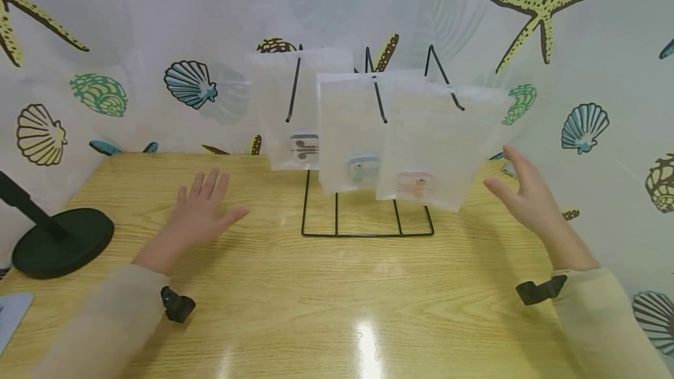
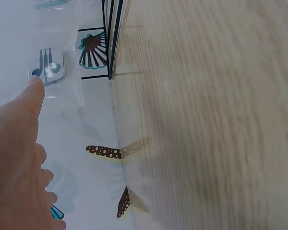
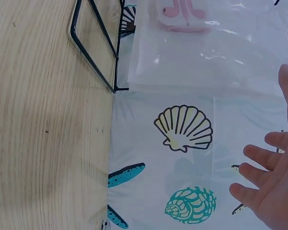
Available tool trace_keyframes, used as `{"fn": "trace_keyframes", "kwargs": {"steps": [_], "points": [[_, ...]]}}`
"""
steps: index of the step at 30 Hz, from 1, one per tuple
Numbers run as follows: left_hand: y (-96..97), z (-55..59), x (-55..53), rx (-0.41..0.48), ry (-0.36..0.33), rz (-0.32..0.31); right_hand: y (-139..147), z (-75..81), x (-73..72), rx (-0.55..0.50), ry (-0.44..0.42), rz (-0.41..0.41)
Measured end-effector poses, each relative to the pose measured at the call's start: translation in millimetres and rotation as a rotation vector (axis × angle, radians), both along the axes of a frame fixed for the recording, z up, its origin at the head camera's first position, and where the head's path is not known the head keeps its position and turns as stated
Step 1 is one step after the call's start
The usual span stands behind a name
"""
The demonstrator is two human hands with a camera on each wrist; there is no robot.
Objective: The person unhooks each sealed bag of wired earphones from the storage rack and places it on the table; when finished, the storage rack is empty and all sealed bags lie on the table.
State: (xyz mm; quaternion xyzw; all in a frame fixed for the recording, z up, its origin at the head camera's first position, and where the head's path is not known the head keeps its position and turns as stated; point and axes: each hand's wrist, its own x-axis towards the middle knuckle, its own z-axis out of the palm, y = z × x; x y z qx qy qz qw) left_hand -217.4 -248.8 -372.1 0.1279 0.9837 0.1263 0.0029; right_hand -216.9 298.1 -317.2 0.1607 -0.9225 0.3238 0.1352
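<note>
Three clear plastic bags hang from the hooks of a black wire display rack [image 1: 367, 235]. A case of dark earphones [image 1: 305, 148] shows in the left bag [image 1: 279, 92], blue earphones [image 1: 363, 168] in the middle bag [image 1: 344, 127], and pink earphones [image 1: 415, 185] in the right bag [image 1: 434, 139]. My left hand [image 1: 199, 218] hovers left of the rack, fingers spread, holding nothing. To the right of the right bag, my right hand [image 1: 534, 203] is raised with thumb and fingers apart, also holding nothing. The pink earphones [image 3: 185, 14] appear at the top of the right wrist view.
A dark round stand base [image 1: 63, 243] with a post is on the table [image 1: 316, 309] at the left. A pale flat item [image 1: 13, 314] lies at the left edge. Behind the table hangs a cloth [image 1: 226, 4] printed with shells and starfish. A small object [image 1: 508, 169] lies by the right hand.
</note>
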Motion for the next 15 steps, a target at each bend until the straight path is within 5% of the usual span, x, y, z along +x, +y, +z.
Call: {"fn": "trace_keyframes", "kwargs": {"steps": [9, 15], "points": [[24.9, -11.5, -5.1, -0.012, -0.012, -0.087, -14, 2.1, -1.1, -0.103, 0.151, -0.089], [43.8, -19.5, -7.3, -0.018, -0.015, -0.157, -21, 2.6, -3.5, -0.176, 0.146, -0.142]]}}
